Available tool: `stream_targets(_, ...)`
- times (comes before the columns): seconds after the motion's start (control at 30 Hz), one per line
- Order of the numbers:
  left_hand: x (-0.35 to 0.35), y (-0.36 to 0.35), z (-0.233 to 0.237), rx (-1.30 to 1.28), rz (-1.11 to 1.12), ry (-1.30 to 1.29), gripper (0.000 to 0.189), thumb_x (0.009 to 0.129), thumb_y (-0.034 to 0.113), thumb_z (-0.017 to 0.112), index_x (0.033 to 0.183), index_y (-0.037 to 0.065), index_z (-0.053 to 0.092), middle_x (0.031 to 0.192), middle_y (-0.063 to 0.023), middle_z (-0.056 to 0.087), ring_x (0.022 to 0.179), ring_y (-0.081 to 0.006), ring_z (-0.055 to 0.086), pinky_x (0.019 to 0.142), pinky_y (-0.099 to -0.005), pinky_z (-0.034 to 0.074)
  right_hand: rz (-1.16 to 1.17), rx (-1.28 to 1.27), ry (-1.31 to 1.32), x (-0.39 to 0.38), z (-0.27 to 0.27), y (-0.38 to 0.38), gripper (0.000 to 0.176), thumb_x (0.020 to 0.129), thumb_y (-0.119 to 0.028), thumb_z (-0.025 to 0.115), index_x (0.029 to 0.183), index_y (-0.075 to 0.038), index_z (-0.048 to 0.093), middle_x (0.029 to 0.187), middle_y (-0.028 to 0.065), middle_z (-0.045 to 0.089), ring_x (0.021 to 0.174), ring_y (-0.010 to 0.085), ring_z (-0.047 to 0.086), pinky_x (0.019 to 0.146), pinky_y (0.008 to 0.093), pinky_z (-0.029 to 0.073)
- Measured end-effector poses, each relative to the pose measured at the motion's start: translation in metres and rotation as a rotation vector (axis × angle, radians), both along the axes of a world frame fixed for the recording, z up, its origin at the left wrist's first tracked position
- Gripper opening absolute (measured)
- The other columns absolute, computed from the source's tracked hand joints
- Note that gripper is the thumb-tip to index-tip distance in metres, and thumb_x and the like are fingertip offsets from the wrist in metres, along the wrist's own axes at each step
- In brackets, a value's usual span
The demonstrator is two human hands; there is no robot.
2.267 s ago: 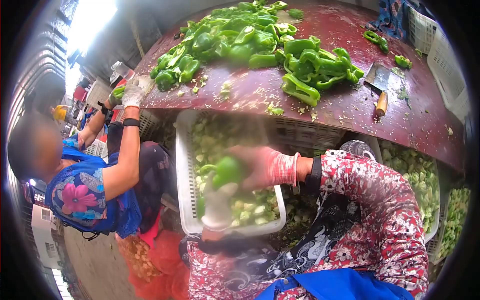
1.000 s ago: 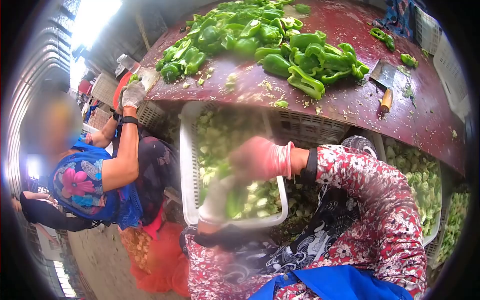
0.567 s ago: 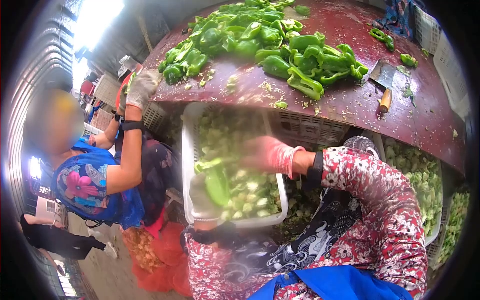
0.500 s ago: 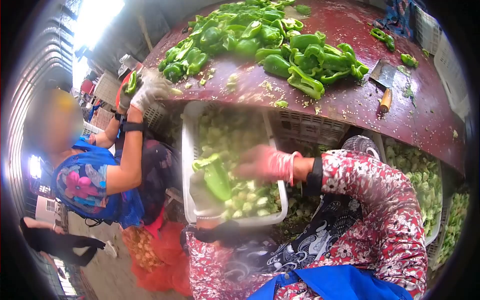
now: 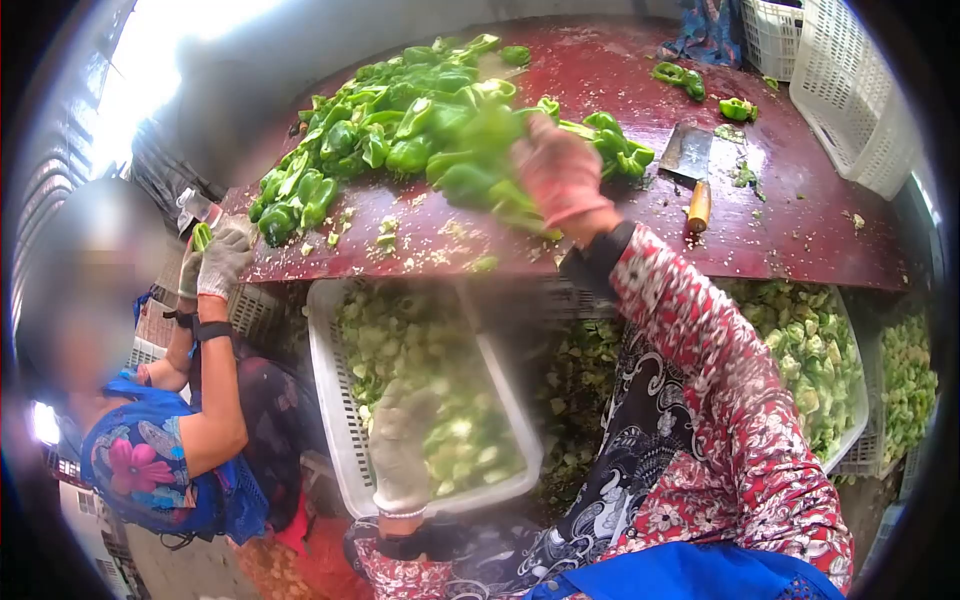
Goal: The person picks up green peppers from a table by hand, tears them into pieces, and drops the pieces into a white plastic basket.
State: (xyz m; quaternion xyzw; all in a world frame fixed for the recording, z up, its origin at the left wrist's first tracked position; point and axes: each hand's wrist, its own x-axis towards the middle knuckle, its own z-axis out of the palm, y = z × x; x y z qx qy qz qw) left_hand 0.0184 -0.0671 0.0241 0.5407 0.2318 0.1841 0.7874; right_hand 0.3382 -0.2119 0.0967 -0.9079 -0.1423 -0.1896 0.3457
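Note:
My right hand [image 5: 562,175], in a red-and-white glove, is over the front right of a heap of green bell peppers [image 5: 410,125] on the dark red table. Smeared green shapes lie against its fingers, and whether it grips a pepper cannot be made out. Lower down, my left hand [image 5: 402,455] in a pale glove hangs above a white crate [image 5: 505,390] of chopped pale-green pieces. Its fingers are blurred and no pepper shows in it. A cleaver [image 5: 688,165] with a wooden handle lies on the table, right of my right hand.
At the left, a co-worker in a blue apron holds a pepper in gloved hands [image 5: 222,258]. Another filled crate [image 5: 848,385] stands under the table at right. White baskets [image 5: 850,100] stand at the table's far right. Seeds dot the red tabletop [image 5: 790,235].
My right hand has moved from above the crate up to the pepper heap. The pepper that was at my left hand no longer shows there. The view has shifted.

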Motion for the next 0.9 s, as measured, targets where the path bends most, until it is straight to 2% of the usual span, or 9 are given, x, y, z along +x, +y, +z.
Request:
stream_targets(0.1,0.004,-0.006,0.001,-0.042,-0.014,0.018,0.062,0.095,0.042,0.055,0.138,-0.001,0.041,0.116,-0.0214,0.062,0.104,-0.0291,0.062,0.092,-0.0408,0.05,-0.125,-0.04,0.077,0.033,0.013,-0.015,0.037,0.088,-0.035,0.062,0.11,-0.005,0.061,0.093,0.0182,0.07,0.086,0.037,0.068,0.08,0.0463,0.051)
stream_targets(0.27,0.004,0.003,-0.01,0.038,-0.094,0.109,0.058,0.093,0.036,0.055,0.138,0.002,0.042,0.113,-0.019,0.064,0.101,-0.0287,0.063,0.09,-0.0418,0.051,-0.085,-0.21,-0.49,0.044,-0.026,0.019,0.031,0.081,-0.027,0.065,0.108,-0.011,0.065,0.101,0.0122,0.066,0.099,0.0318,0.063,0.084,0.0453,0.051)
stream_targets(0.3,0.003,0.005,-0.008,-0.13,-0.069,0.088,0.04,0.095,0.009,0.055,0.133,-0.002,0.047,0.116,-0.0157,0.064,0.1,-0.0223,0.066,0.091,-0.0318,0.052,0.041,-0.218,-0.456,0.038,-0.027,0.037,0.031,0.081,-0.024,0.064,0.109,-0.01,0.065,0.101,0.0133,0.066,0.1,0.0328,0.062,0.085,0.0452,0.051)
stream_targets(0.37,0.008,-0.003,0.005,0.005,-0.041,0.19,0.041,0.096,0.011,0.057,0.134,-0.003,0.048,0.114,-0.0138,0.067,0.1,-0.0183,0.066,0.092,-0.0297,0.051,0.359,-0.125,-0.362,0.023,-0.036,0.064,0.034,0.082,-0.017,0.06,0.115,-0.007,0.063,0.105,0.0171,0.065,0.102,0.0366,0.06,0.088,0.0462,0.05)
stream_targets(0.4,0.001,0.003,-0.028,0.526,-0.139,-0.082,0.042,0.097,0.012,0.057,0.136,-0.002,0.047,0.113,-0.0123,0.068,0.099,-0.0161,0.065,0.092,-0.0283,0.049,0.376,-0.349,-0.221,0.017,-0.031,0.082,0.039,0.083,-0.011,0.056,0.122,-0.006,0.06,0.112,0.0202,0.063,0.108,0.0384,0.058,0.092,0.0462,0.049)
stream_targets(0.43,0.0,-0.006,0.005,-0.043,-0.137,0.088,0.047,0.097,0.014,0.059,0.138,-0.003,0.044,0.116,-0.011,0.066,0.1,-0.0141,0.063,0.09,-0.0264,0.048,0.444,-0.39,-0.141,0.018,-0.034,0.09,0.046,0.083,-0.007,0.055,0.129,-0.007,0.054,0.12,0.0226,0.059,0.116,0.0386,0.055,0.095,0.0458,0.047)
stream_targets(0.47,0.0,-0.004,0.019,0.14,-0.196,0.17,0.047,0.099,0.012,0.051,0.14,-0.008,0.039,0.116,-0.0169,0.065,0.108,-0.0253,0.063,0.101,-0.033,0.047,0.4,-0.466,-0.028,0.023,-0.045,0.106,0.054,0.083,-0.005,0.054,0.136,-0.009,0.047,0.129,0.0243,0.054,0.121,0.0401,0.053,0.098,0.0455,0.046)
stream_targets(0.77,-0.017,0.002,0.015,0.051,-0.173,0.169,0.046,0.098,0.005,0.051,0.141,-0.006,0.039,0.117,-0.0171,0.065,0.104,-0.0215,0.064,0.094,-0.0304,0.051,0.164,-0.705,0.059,0.032,-0.062,0.111,0.046,0.087,-0.012,0.055,0.132,-0.014,0.05,0.121,0.023,0.058,0.113,0.0403,0.059,0.091,0.0499,0.05)
stream_targets(0.9,-0.017,0.008,0.003,-0.115,-0.048,0.126,0.041,0.098,0.004,0.052,0.137,-0.002,0.044,0.109,-0.0151,0.066,0.103,-0.0208,0.064,0.091,-0.0292,0.052,0.258,-0.282,0.001,-0.008,-0.041,0.111,0.062,0.076,-0.018,0.07,0.136,-0.017,0.051,0.124,0.0186,0.058,0.115,0.0381,0.056,0.095,0.0457,0.047)
